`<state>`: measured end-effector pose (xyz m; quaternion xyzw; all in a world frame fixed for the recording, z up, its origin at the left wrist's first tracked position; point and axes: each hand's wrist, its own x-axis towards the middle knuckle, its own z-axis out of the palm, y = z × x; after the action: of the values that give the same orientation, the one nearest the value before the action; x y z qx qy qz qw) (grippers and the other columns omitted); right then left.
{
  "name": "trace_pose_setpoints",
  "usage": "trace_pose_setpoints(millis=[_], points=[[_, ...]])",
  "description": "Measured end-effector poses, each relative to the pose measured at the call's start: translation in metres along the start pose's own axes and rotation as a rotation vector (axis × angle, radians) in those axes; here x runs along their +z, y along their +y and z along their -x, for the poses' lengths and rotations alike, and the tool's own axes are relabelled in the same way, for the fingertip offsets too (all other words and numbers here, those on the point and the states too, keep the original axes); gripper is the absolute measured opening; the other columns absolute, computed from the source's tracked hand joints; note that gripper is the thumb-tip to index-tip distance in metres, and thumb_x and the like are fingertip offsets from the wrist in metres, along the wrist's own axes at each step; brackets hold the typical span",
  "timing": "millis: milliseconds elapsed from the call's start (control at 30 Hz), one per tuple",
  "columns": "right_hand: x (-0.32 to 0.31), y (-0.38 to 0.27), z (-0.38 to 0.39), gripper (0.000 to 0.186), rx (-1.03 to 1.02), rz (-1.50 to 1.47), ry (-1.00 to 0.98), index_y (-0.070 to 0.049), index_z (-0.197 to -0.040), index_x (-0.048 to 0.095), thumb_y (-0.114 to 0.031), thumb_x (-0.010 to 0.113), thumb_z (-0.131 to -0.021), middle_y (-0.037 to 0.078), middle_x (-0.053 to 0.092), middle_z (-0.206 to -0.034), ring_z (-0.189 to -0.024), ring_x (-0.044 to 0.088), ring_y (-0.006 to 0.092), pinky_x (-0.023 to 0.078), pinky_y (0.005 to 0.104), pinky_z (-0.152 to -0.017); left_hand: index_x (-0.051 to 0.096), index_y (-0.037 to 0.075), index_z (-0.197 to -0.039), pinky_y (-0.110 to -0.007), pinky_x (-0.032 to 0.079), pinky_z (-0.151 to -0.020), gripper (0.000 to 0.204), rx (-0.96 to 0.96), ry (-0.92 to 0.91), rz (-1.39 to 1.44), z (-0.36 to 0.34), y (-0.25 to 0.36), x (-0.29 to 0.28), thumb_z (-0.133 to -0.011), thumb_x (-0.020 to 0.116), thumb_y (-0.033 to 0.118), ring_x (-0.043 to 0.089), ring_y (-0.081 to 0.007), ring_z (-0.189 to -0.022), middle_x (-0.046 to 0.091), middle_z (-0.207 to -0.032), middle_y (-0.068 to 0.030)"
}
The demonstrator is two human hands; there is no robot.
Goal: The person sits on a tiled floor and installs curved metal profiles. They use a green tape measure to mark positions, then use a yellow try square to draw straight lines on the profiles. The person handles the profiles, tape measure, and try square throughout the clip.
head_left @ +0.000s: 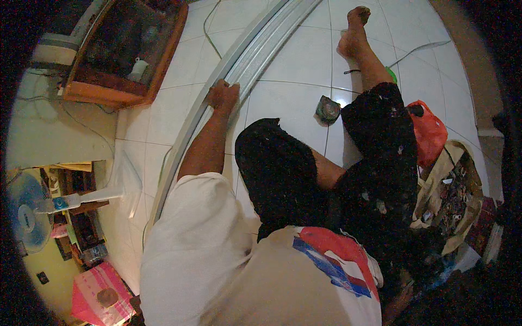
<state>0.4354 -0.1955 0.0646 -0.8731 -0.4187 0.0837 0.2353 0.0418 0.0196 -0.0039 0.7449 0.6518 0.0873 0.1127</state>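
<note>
Toward eleven o'clock from the middle of the view, the left hand [223, 98] is clasped over a pair of long grey metal bars [261, 51], thumb on the near side and fingers bent over the top. The bars lie side by side on the white tiled floor [296, 54], running from about twelve o'clock, under that hand, down toward eight beside the pale sleeve [196, 228]. Near half past four, close to the lower edge, a dim patch of skin [399, 305] shows in shadow; whether the right hand is closed on something or loose, I cannot tell.

The person sits on the floor in black trousers [280, 168], one leg stretched out so that a bare foot [354, 38] points to one o'clock. At two o'clock, between the bars and that leg, sits a small dark block [328, 110], too dim to name surely. An orange-red bag [429, 133] lies just short of three, touching or nearly touching a cream bag [432, 204] full of small odds and ends.

Around ten stands a wooden cabinet [103, 95] with a white mug [138, 69] showing inside. A blue fan [27, 214] is between eight and nine, with a pink patterned cover [89, 285] near eight.
</note>
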Motion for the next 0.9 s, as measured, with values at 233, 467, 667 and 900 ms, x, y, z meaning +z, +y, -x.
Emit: trace_pose_setpoints(millis=[233,467,667,900], points=[[0.01,0.014,-0.009,0.036,0.014,-0.074,0.037,-0.012,-0.118,0.069,-0.011,0.079,-0.083,0.005,0.072,-0.098,-0.083,0.067,0.0189,0.054,0.0352,-0.07,0.075,0.012,-0.105,-0.052,0.052,-0.096,0.048,0.043,0.033,0.061,0.002,-0.011,0.008,-0.074,0.078,0.047,0.067,-0.0377,-0.11,0.074,-0.111,-0.0167],[-0.036,0.017,0.037,0.036,0.051,-0.452,0.194,-0.012,-0.116,0.07,-0.009,0.08,-0.082,0.004,0.072,-0.096,-0.081,0.067,0.0166,0.053,0.0338,-0.066,0.076,0.009,-0.105,-0.051,0.05,-0.098,0.046,0.098,0.076,0.104,0.007,-0.014,0.008,-0.077,0.081,0.046,0.066,-0.0373,-0.11,0.073,-0.11,-0.0177],[-0.059,-0.027,0.042,0.036,0.052,-0.94,0.07,-0.012,-0.115,0.071,-0.008,0.081,-0.081,0.003,0.072,-0.094,-0.079,0.067,0.0146,0.052,0.0327,-0.063,0.076,0.005,-0.108,-0.05,0.052,-0.101,0.051,0.3,0.128,0.156,0.014,-0.029,0.013,-0.075,0.087,0.043,0.068,-0.0396,-0.108,0.074,-0.111,-0.0203],[0.099,-0.124,0.086,0.04,0.388,-1.18,-0.608,-0.007,-0.125,0.067,-0.007,0.079,-0.087,0.006,0.074,-0.095,-0.072,0.065,0.0131,0.05,0.0307,-0.057,0.046,0.001,-0.146,-0.058,0.037,-0.11,0.094,0.451,0.089,-0.046,0.071,-0.026,-0.009,-0.069,0.091,0.029,0.047,-0.0443,-0.133,0.047,-0.145,-0.0275]])
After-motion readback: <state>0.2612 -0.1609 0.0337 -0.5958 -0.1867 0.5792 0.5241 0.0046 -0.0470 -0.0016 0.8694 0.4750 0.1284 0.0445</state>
